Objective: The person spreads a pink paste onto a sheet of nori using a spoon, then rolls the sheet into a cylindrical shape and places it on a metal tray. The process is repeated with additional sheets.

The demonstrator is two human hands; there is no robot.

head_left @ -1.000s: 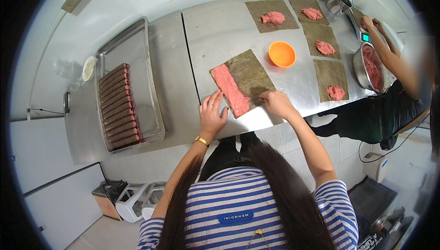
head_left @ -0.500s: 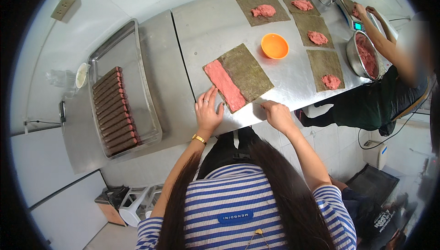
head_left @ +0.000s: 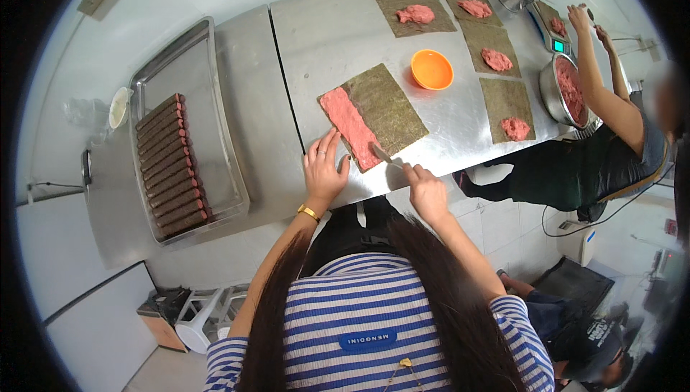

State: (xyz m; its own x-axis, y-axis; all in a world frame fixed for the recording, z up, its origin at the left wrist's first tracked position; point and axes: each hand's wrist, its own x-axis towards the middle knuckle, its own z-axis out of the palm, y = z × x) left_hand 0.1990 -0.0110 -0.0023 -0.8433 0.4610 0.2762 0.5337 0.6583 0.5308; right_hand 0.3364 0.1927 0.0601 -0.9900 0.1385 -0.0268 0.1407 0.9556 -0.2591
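Fingers of the left hand [head_left: 323,172] lie spread flat beside the sheet [head_left: 374,115]; the right hand [head_left: 425,190] grips a knife [head_left: 384,156] at the meat strip [head_left: 350,126].

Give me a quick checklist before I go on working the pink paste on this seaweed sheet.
1. Left hand resting at the near corner of the seaweed sheet: ok.
2. Right hand holding a thin blade, tip at the pink paste strip: ok.
3. Paste covers the sheet's left side only; the rest is bare: ok.
4. Orange bowl stands apart from the sheet: ok.
5. Tray of finished rolls has free space: ok.
6. Paste thickness even: cannot tell.
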